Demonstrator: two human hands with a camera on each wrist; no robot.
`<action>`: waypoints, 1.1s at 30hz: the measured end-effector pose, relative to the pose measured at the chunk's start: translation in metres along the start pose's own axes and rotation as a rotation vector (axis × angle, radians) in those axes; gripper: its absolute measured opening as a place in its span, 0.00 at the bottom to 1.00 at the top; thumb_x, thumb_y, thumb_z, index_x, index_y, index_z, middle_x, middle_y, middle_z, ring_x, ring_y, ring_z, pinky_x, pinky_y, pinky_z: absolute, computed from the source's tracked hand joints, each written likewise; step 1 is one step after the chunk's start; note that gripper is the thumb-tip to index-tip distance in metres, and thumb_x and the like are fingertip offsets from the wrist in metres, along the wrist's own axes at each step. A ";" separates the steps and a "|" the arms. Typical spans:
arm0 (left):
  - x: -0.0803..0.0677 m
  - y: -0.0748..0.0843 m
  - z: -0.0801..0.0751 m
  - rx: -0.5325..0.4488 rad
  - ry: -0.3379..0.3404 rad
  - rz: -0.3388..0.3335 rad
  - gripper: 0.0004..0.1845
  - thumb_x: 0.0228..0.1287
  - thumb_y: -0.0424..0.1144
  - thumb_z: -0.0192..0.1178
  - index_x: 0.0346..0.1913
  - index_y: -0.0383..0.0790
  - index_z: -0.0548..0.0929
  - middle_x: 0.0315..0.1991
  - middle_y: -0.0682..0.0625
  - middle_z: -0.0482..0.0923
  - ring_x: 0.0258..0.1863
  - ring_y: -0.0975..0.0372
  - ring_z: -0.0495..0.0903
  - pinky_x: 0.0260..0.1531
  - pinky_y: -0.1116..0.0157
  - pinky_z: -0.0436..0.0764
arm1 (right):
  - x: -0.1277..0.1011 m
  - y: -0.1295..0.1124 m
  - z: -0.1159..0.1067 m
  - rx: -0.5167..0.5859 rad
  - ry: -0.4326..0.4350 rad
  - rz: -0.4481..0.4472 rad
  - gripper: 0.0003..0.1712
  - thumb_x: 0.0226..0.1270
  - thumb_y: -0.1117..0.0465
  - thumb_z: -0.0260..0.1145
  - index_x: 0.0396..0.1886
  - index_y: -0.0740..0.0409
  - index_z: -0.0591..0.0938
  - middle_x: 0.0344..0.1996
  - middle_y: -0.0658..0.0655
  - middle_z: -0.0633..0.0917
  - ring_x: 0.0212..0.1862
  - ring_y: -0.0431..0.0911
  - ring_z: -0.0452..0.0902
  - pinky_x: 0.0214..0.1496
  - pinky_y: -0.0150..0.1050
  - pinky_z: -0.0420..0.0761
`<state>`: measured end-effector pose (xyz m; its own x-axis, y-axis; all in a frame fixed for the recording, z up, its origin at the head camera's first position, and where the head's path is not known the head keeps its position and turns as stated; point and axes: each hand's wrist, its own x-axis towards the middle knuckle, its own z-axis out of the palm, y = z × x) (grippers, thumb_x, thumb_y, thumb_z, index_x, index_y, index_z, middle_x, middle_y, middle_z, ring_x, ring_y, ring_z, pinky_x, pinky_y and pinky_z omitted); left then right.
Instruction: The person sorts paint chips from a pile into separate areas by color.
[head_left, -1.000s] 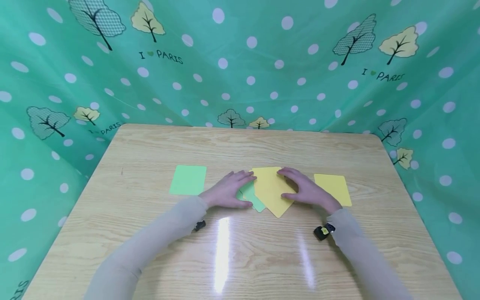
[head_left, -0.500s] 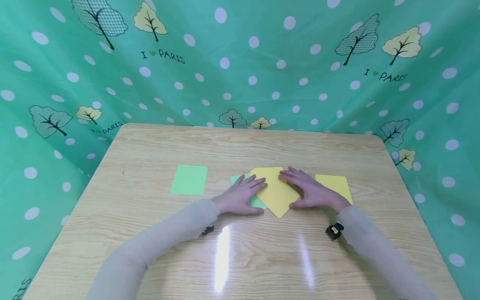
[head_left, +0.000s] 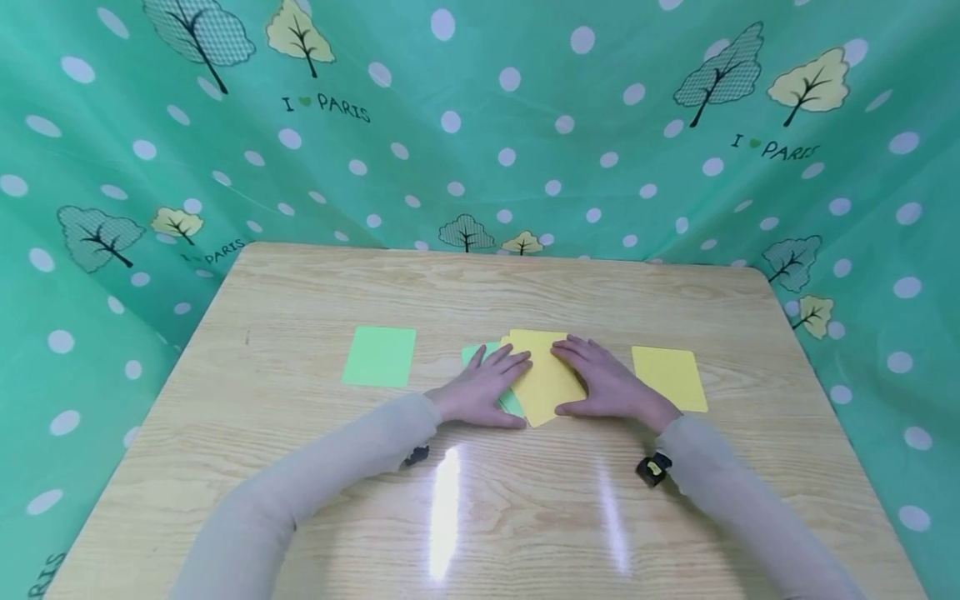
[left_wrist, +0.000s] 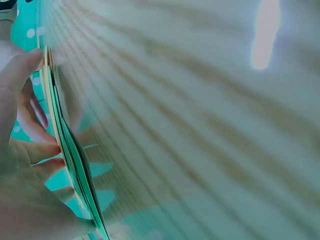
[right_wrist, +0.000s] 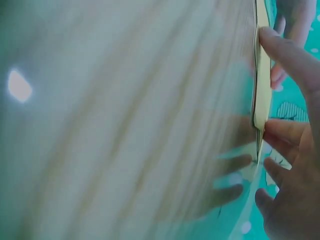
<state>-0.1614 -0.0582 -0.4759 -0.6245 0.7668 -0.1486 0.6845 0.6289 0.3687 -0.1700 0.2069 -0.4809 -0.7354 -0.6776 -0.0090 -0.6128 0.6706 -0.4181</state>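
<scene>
Near the table's middle lies a pile of square cards with rounded corners: yellow cards (head_left: 546, 367) on top, green cards (head_left: 512, 404) peeking out from under them at the left. My left hand (head_left: 483, 392) rests over the pile's left side, fingers spread across green and yellow, thumb at the near edge. With thumb and fingertips my right hand (head_left: 606, 383) holds the yellow cards at their right side. In the left wrist view the pile (left_wrist: 75, 160) appears edge-on as several thin layers. The right wrist view shows the thumb and index finger touching the edge of the yellow cards (right_wrist: 263, 85).
A single green card (head_left: 380, 356) lies to the left of the pile, a single yellow card (head_left: 671, 377) to the right. Bright reflections mark the wooden table (head_left: 360, 533) in front. A teal dotted curtain (head_left: 405, 108) hangs behind and at both sides.
My left hand has moved right onto the pile. The right hand first shifted right, then came back left, and the yellow cards turned, their near corner swinging left.
</scene>
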 end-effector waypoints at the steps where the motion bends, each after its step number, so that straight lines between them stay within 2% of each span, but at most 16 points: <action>1: 0.000 -0.001 0.000 0.007 -0.007 -0.004 0.52 0.59 0.65 0.59 0.76 0.36 0.52 0.76 0.45 0.45 0.74 0.47 0.39 0.68 0.39 0.38 | 0.001 -0.002 0.001 -0.006 0.010 0.012 0.55 0.52 0.39 0.73 0.70 0.68 0.64 0.68 0.65 0.65 0.72 0.60 0.51 0.73 0.56 0.47; 7: 0.001 -0.003 0.001 0.038 -0.018 -0.041 0.54 0.61 0.66 0.56 0.76 0.34 0.45 0.77 0.43 0.39 0.75 0.49 0.35 0.68 0.41 0.34 | 0.005 -0.007 0.005 -0.025 0.023 0.062 0.56 0.55 0.36 0.69 0.71 0.69 0.62 0.69 0.66 0.63 0.70 0.60 0.55 0.72 0.55 0.53; 12: 0.004 -0.005 0.003 0.055 -0.030 -0.062 0.54 0.61 0.65 0.56 0.76 0.33 0.43 0.77 0.43 0.36 0.75 0.50 0.33 0.68 0.41 0.34 | 0.005 -0.007 0.006 0.011 0.014 0.054 0.59 0.52 0.36 0.72 0.72 0.69 0.60 0.70 0.66 0.61 0.69 0.61 0.56 0.70 0.57 0.58; 20: 0.004 -0.010 -0.002 0.008 -0.074 -0.077 0.55 0.58 0.58 0.59 0.76 0.35 0.40 0.77 0.45 0.33 0.75 0.52 0.31 0.68 0.44 0.31 | 0.004 -0.001 0.003 0.072 -0.022 0.018 0.58 0.53 0.41 0.73 0.74 0.66 0.57 0.73 0.63 0.58 0.74 0.59 0.46 0.73 0.56 0.48; 24: 0.003 -0.012 -0.003 0.014 -0.090 -0.062 0.55 0.59 0.60 0.57 0.76 0.35 0.38 0.77 0.45 0.31 0.74 0.53 0.30 0.68 0.44 0.30 | 0.004 0.000 0.003 0.085 -0.016 0.014 0.58 0.53 0.40 0.73 0.74 0.64 0.58 0.72 0.62 0.60 0.73 0.59 0.47 0.72 0.57 0.48; 33: -0.002 -0.014 -0.005 -0.035 -0.030 -0.050 0.60 0.55 0.63 0.64 0.75 0.28 0.43 0.76 0.39 0.37 0.75 0.49 0.35 0.70 0.48 0.36 | 0.007 0.000 0.006 0.098 0.007 0.000 0.58 0.49 0.41 0.76 0.73 0.64 0.61 0.68 0.64 0.62 0.68 0.59 0.56 0.68 0.58 0.59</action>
<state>-0.1719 -0.0691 -0.4768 -0.6459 0.7381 -0.1949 0.6385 0.6623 0.3920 -0.1734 0.2002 -0.4859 -0.7376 -0.6753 -0.0025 -0.5819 0.6375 -0.5049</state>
